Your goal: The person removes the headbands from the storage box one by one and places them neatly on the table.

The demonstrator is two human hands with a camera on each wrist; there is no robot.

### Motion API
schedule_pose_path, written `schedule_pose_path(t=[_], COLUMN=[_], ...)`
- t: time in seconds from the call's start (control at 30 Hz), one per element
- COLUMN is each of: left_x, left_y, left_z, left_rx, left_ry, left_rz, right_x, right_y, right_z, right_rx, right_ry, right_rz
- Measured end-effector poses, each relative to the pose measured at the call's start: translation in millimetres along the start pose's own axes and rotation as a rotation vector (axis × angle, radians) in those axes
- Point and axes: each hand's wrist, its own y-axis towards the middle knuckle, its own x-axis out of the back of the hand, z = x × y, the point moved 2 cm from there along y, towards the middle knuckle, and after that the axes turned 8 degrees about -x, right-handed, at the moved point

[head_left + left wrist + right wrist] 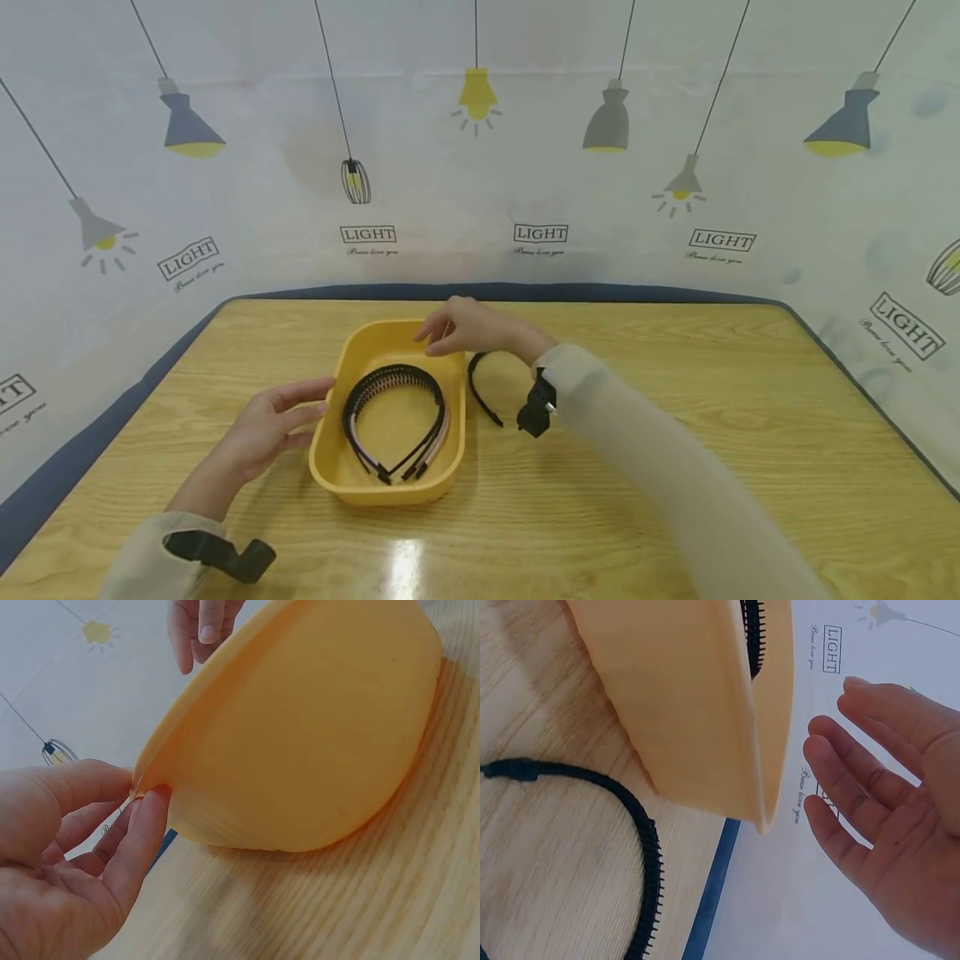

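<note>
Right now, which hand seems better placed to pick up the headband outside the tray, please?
Probably the right hand: it's empty and nearer that toothed black headband, while the left hand pinches the yellow tray.

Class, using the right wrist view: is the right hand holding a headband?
No, the right hand is empty, and the black headband lies on the table.

White glare on the tabletop (705, 367)

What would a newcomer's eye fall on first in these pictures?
Probably the yellow tray, left of centre in the head view, with black and pink headbands inside. Next, the lone black headband on the table, just right of the tray. The left hand pinches the tray's left rim; the empty right hand is near its far right corner.
</note>
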Motion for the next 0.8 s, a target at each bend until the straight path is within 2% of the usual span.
schedule_pose_path(t=[0.43,0.8], left_x=[-0.7,-0.3], left_y=[0.3,1.0], left_z=[1.1,2.0], left_rx=[0.011,0.01], left_ry=[0.014,0.0], left_rz=[-0.015,-0.014], right_x=[-15.3,-23.0], right_y=[18.0,29.9], right_z=[4.6,3.3], right_rx=[0.016,-0.011], right_ry=[-0.046,-0.094], right_rz=[0.071,0.11])
